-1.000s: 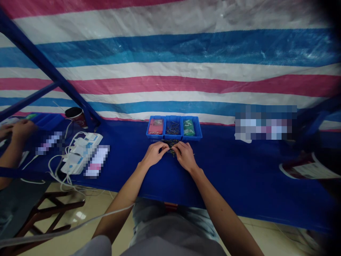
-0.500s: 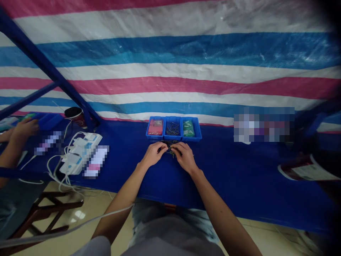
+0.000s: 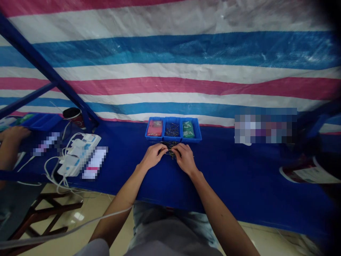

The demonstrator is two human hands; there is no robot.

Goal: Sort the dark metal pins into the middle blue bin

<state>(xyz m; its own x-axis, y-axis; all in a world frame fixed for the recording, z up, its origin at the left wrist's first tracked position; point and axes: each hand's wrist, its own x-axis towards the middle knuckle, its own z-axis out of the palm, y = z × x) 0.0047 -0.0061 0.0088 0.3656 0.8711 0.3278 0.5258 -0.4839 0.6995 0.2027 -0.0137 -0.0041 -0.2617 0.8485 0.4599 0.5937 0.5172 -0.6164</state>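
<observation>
On the blue table, a small pile of thin dark metal pieces like screws [image 3: 170, 143] lies between my hands. My left hand [image 3: 153, 155] is closed in a pinch at the pile's left side. Facing it, my right hand [image 3: 185, 157] also pinches, thumb and fingertips close together over the pile. Whatever the fingertips hold is too small to make out. Just behind the pile stand three joined blue bins. A pink packet [image 3: 155, 128] fills the left bin, loose dark screws [image 3: 172, 130] the middle one, and a green packet with pale pieces [image 3: 188, 130] the right one.
At left are a white power strip [image 3: 80, 153] with tangled cables, a blurred-out phone-like object [image 3: 95, 163] and a dark cup [image 3: 73, 116]. A co-worker's hand [image 3: 13, 137] is at the far left. Another cup [image 3: 306, 170] lies at right. A striped tarp [image 3: 170, 83] hangs behind.
My hands stay over the pile, with only slight finger movement. The co-worker's hand at the far left has drawn left and down, away from the blue tray there.
</observation>
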